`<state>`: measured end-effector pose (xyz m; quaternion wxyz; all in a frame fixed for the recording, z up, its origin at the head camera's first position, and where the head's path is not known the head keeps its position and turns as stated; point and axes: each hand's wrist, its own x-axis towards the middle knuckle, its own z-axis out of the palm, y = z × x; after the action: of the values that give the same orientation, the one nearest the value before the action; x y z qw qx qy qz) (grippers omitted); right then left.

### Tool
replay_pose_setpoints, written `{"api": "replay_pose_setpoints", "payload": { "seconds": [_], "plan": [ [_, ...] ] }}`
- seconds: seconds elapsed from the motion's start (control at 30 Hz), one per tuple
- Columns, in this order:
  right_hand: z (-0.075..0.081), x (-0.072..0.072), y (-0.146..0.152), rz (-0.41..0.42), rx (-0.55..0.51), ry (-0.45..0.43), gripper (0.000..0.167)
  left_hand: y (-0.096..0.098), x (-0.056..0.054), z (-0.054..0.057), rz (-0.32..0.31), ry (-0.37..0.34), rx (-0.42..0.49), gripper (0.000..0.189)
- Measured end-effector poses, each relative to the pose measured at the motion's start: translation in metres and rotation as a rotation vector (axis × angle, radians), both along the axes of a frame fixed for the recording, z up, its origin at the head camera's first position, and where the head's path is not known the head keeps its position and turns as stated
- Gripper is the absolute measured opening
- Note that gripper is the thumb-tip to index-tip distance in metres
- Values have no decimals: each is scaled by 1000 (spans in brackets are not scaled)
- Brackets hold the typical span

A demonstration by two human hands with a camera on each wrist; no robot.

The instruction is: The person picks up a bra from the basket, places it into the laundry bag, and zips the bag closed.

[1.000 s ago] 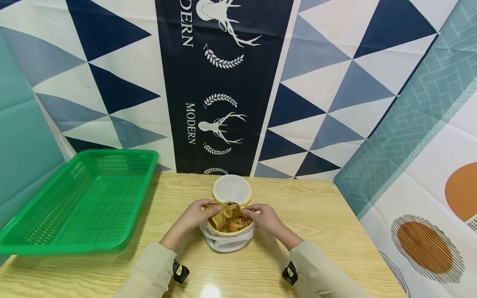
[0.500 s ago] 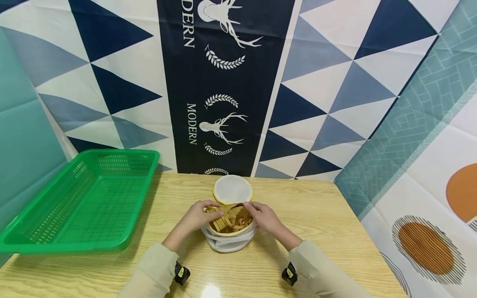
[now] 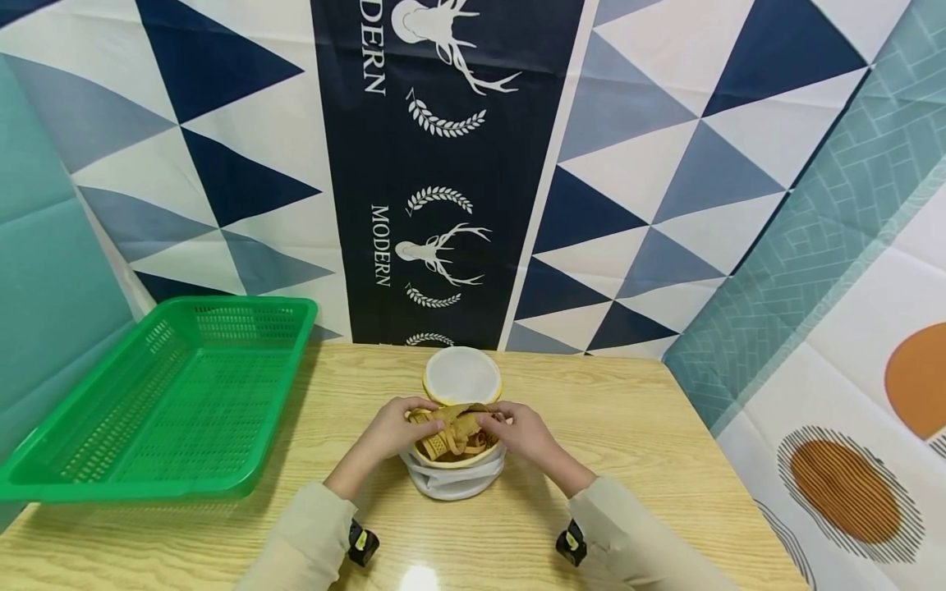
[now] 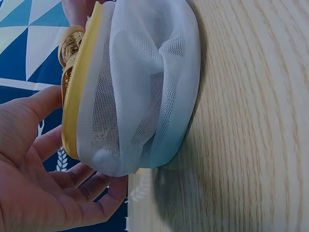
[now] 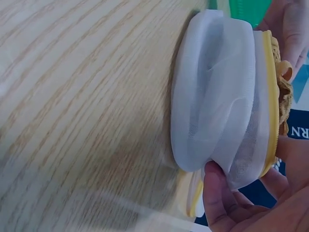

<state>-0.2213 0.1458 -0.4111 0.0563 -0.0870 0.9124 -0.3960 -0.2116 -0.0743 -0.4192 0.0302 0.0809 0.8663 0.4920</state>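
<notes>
A round white mesh laundry bag (image 3: 456,484) with a yellow zipped rim stands on the table, its mouth open and its lid (image 3: 462,376) folded back. Bunched inside is a mustard garment with lace and thin straps, apparently a bra (image 3: 461,431). My left hand (image 3: 395,425) pinches the garment at the left of the mouth, thumb inside. From the other side my right hand (image 3: 522,428) pinches its upper fold, thumb over the fabric. In the right wrist view, fingers (image 5: 217,193) of my right hand also touch the mesh side. The garment's lower part is hidden inside the bag.
A green perforated plastic basket (image 3: 254,472) sits at the left of the wooden table (image 3: 606,460). Behind the table hangs a patterned cloth backdrop (image 3: 591,205). A black wrist camera (image 3: 362,543) is strapped to my left wrist, and another (image 3: 571,543) to my right.
The garment's upper edge has been folded forward and now lies lower over the bag's mouth. My right thumb has moved inward onto the fold; the left hand has hardly shifted.
</notes>
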Motion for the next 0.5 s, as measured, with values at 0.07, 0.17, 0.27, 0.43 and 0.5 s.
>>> {"api": "replay_pose_setpoints", "payload": {
  "seconds": [0.07, 0.17, 0.27, 0.43, 0.5],
  "plan": [
    [0, 1, 0, 5, 9, 10, 32, 0, 0, 0, 4, 3, -10, 31],
    [1, 1, 0, 0, 40, 15, 35, 1, 0, -2, 15, 5, -29, 30],
    [1, 1, -1, -10, 65, 9, 41, 3, 0, -3, 25, 16, -44, 29],
    [0, 0, -2, -19, 50, -5, 45, 4, 0, -5, 31, 35, -66, 28],
    [0, -1, -2, -9, 48, 8, 41, 4, 0, -5, 31, 44, -79, 28]
  ]
}}
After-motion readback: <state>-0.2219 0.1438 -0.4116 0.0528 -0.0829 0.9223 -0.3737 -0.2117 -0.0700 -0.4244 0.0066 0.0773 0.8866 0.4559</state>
